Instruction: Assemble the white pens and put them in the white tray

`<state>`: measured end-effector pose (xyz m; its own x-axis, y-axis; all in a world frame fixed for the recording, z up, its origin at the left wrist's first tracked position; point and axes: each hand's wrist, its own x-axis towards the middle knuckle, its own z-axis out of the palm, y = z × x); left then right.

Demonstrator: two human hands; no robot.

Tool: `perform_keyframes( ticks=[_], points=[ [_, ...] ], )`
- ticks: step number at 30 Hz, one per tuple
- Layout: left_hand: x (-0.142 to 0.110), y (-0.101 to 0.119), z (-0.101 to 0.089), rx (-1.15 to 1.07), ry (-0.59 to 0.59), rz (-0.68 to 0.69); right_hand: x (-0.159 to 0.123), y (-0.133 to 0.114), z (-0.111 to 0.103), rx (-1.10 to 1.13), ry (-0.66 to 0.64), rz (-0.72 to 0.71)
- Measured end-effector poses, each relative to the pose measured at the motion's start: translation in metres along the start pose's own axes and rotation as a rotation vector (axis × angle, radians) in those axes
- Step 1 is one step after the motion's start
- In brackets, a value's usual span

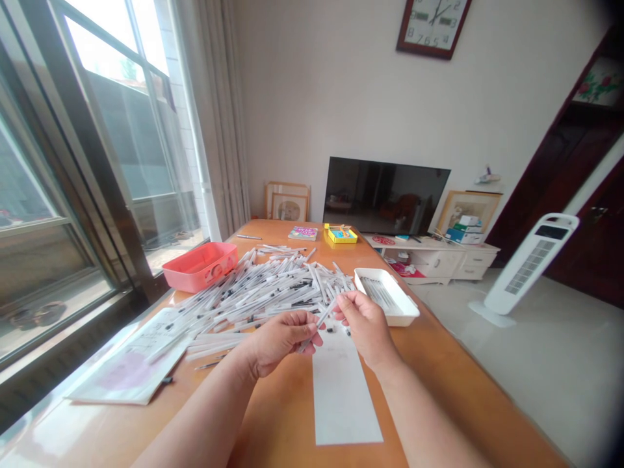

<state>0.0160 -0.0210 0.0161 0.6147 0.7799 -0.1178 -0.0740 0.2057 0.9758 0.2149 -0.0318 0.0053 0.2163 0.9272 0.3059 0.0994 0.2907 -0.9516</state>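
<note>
Both hands pinch one slim translucent pen (325,314), held slanting above the wooden table. My left hand (292,335) is closed around its lower end, and my right hand (363,320) grips the upper end between thumb and fingers. Just behind the hands spreads a large heap of similar pens (273,289), pale with dark parts. A white paper strip (344,396) lies under the hands, with small black caps (330,330) at its far end. To the right, a white tray (408,308) holds several pens in a row.
A red plastic basket (199,265) stands left of the heap. A booklet (131,364) lies at the near left. At the table's far end are a colourful book (302,233) and a yellow box (341,235). A tower fan (529,263) stands on the floor at right.
</note>
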Motion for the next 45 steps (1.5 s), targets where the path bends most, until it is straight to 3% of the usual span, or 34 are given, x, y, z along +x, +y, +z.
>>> perform_keyframes(
  ticks=[7, 18, 26, 32, 37, 45],
  points=[
    [0.001, -0.003, 0.001, -0.049, -0.014, -0.013, -0.002, 0.005, 0.004, -0.055, -0.045, -0.051],
    [0.009, -0.008, -0.001, -0.099, 0.058, 0.028, -0.005, 0.006, 0.002, -0.454, -0.146, -0.328],
    [0.01, -0.006, -0.005, -0.079, 0.134, 0.041, 0.002, 0.009, -0.01, -0.567, -0.049, -0.119],
    [0.012, -0.009, -0.013, -0.137, 0.179, 0.06, 0.004, 0.012, -0.017, -0.936, -0.171, 0.007],
    [0.013, -0.01, -0.014, -0.138, 0.211, 0.065, 0.003, 0.019, -0.014, -1.038, -0.312, -0.012],
    [0.013, -0.009, -0.016, -0.142, 0.234, 0.073, 0.004, 0.029, -0.011, -1.069, -0.328, -0.011]
  ],
)
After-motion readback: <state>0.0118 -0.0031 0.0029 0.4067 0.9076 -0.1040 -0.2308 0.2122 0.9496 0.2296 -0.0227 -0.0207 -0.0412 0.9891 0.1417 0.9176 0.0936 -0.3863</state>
